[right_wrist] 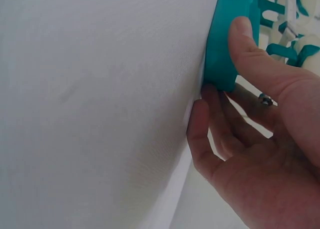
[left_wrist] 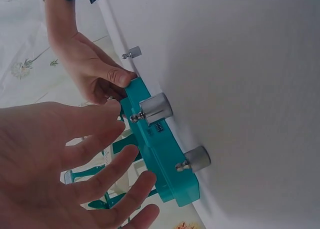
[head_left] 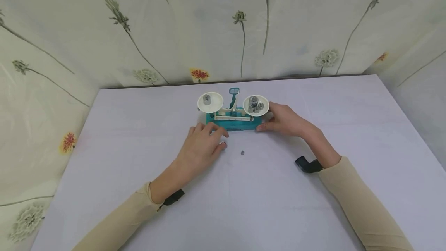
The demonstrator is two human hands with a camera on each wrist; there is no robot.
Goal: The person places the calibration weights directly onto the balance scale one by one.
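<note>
Left grip: left hand (head_left: 200, 144), centre of the head frame; fingers spread wide and fairly straight, nothing visibly held. Thumb and forefinger stand about the large weight (left_wrist: 156, 109); contact is uncertain, as that spot is small in the head view.
Right grip: right hand (head_left: 287, 119), right of centre; a narrow hold, thumb on the front of the balance (head_left: 235, 124), fingers bent round its end.
Technique, left: judged best to pinch the weight by its knob and lift straight up, not dragging it along the base or knocking its neighbours.
Technique, right: light, steady pressure on the base should do; keep knuckles off the pan above, since a nudge there would spill weights.
Loose weights: large one at the middle of the left wrist frame, just in front of the base; medium weight (left_wrist: 199, 159) lower right of it; small weight (left_wrist: 134, 52) toward the top, a little apart.
Balance position: upper middle of the head frame, upright.
Left pan (head_left: 216, 104): one weight.
Right pan (head_left: 246, 104): several weights clustered together.
Desk (head_left: 223, 208): white cover, spanning the lower frame.
Backdrop (head_left: 195, 30): flower-printed cloth across the top.
</note>
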